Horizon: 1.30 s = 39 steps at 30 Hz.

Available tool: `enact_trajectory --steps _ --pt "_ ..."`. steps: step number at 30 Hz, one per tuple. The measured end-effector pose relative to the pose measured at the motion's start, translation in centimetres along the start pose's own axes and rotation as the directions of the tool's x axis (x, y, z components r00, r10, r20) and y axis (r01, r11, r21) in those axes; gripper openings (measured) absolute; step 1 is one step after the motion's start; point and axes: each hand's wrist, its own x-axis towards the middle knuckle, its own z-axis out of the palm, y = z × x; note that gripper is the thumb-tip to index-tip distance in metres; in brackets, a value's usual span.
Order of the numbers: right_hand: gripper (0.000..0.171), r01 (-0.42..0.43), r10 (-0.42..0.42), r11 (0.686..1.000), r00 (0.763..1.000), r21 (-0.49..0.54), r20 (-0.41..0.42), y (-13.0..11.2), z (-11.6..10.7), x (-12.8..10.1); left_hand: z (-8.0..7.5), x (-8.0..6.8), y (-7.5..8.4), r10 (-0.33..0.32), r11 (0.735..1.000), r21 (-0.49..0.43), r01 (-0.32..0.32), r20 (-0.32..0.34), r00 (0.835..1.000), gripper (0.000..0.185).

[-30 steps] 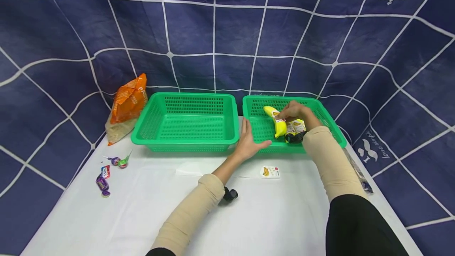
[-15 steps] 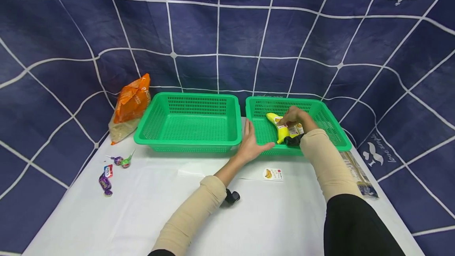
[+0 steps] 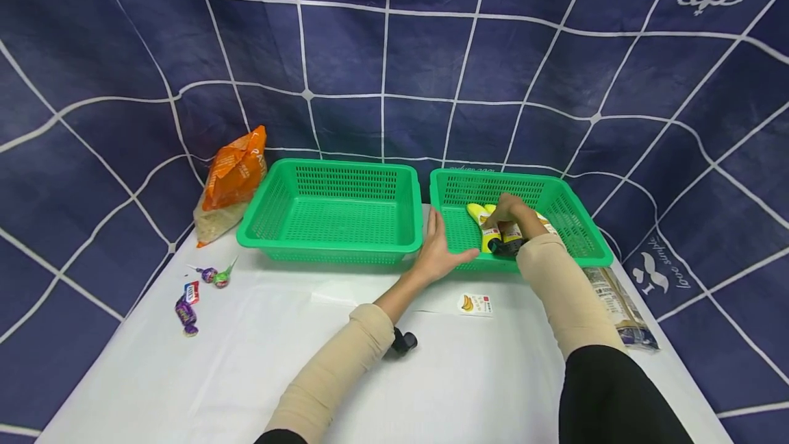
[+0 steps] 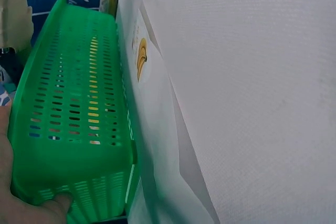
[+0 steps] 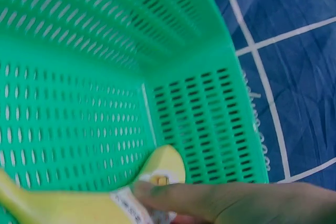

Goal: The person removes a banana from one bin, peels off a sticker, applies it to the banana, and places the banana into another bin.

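My right hand [image 3: 514,212] reaches into the right green basket [image 3: 562,182]. Its fingers are bent and pinch a banana-shaped yellow pack with a printed label [image 3: 490,237]. Beside it shows the tip of another yellow pack [image 3: 490,208], the rest covered by the hand. In the right wrist view, a thumb or finger lies on a labelled yellow pack [image 5: 164,166] near the basket's end wall. My left hand [image 3: 433,255] touches the right basket's left near corner, thumb spread and fingers straight. The left wrist view shows its thumb [image 4: 62,202] against the green wall.
A second green basket [image 3: 329,248] stands on the left. Left of it are an orange bag [image 3: 235,173], two lollipops [image 3: 216,275] and wrapped sweets [image 3: 186,310]. A banana-printed card [image 3: 475,304] lies in front. A flat plastic packet [image 3: 622,310] lies at the right edge.
My right hand has moved nearer the basket's front side, and the left yellow pack has slid the same way. A second yellow tip has come into sight. My left hand stays at the corner.
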Motion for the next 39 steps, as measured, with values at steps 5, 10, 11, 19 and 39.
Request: enact_trajectory --steps 5,10,11,19,39 --pt "0.044 -0.006 0.003 0.999 0.998 -0.037 -0.057 -0.3 0.4 -0.6 0.2 0.0 -0.1 0.017 1.0 0.003 -0.017 -0.012 1.0 0.119" --pt "0.043 0.009 -0.017 0.997 0.995 -0.078 -0.098 -0.8 0.2 -1.2 0.3 0.1 -0.1 0.02 1.0 0.006 -0.02 -0.02 1.0 0.119" --pt "0.043 0.014 -0.022 0.997 0.994 -0.08 -0.103 -0.9 0.2 -1.2 0.3 0.1 -0.1 0.018 1.0 0.004 -0.018 -0.019 1.0 0.119" --pt "0.037 0.005 -0.013 0.997 0.995 -0.077 -0.101 -0.4 0.6 -0.3 0.2 -0.2 -0.2 0.007 1.0 -0.006 -0.007 -0.002 1.0 0.119" --pt "0.035 0.049 -0.046 0.998 0.994 0.032 -0.1 -1.1 -1.0 -2.6 0.0 -0.2 0.2 0.003 1.0 -0.001 -0.003 -0.005 1.0 0.119"
